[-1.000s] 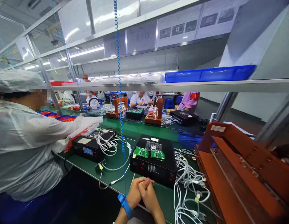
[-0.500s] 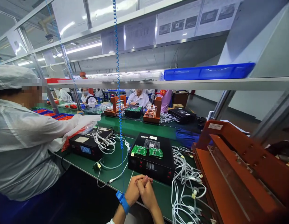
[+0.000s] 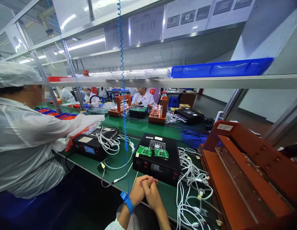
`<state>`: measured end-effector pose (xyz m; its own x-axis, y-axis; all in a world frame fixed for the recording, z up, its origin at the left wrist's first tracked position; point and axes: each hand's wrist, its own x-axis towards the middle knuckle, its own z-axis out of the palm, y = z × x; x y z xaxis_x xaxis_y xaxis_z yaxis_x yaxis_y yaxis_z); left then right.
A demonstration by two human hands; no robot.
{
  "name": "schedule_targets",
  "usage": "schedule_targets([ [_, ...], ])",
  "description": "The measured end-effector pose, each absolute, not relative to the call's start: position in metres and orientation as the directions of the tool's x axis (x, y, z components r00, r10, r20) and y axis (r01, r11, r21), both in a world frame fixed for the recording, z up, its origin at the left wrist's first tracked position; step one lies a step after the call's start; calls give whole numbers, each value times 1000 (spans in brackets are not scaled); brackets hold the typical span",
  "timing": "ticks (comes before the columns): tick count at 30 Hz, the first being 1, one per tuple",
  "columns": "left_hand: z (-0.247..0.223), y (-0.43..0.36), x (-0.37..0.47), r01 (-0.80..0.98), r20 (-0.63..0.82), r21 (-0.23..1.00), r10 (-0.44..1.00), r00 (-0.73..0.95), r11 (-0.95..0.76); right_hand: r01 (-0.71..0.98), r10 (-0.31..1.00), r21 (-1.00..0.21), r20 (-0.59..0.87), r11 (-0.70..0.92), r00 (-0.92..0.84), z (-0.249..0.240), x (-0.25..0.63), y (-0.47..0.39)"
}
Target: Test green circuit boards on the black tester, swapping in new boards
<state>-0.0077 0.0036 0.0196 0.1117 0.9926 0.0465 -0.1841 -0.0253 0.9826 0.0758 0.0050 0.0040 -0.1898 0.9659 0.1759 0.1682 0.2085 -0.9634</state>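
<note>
My left hand [image 3: 139, 190], with a blue wrist strap [image 3: 127, 202] and a coiled blue cord above it, is clasped with my right hand [image 3: 151, 192] at the table's front edge. The fingers of both hands are folded round each other, and no object shows between them. Just beyond them sits a black box [image 3: 155, 169] with red switches. Two green circuit boards, the left one [image 3: 144, 151] and the right one [image 3: 161, 154], lie flat on its top.
Right of the box, white cables [image 3: 186, 195] spread beside a brown fixture [image 3: 237, 179]. At left, a smaller black unit [image 3: 87, 147] with a lit screen stands near a co-worker [image 3: 26, 137]. A shelf overhead holds a blue tray [image 3: 220, 69].
The view has shifted slightly, so the bench and shelf sit a little differently in the picture. My hands stay clasped in the same place by the box.
</note>
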Motion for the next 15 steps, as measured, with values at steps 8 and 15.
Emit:
schedule_targets([
  [8, 21, 4, -8, -203, 42, 979, 991, 123, -16, 160, 968, -965, 177, 206, -175, 8, 76, 6],
  [15, 18, 4, -9, -173, 48, 984, 991, 126, -26, 158, 969, -968, 165, 195, -182, 19, 77, 3],
])
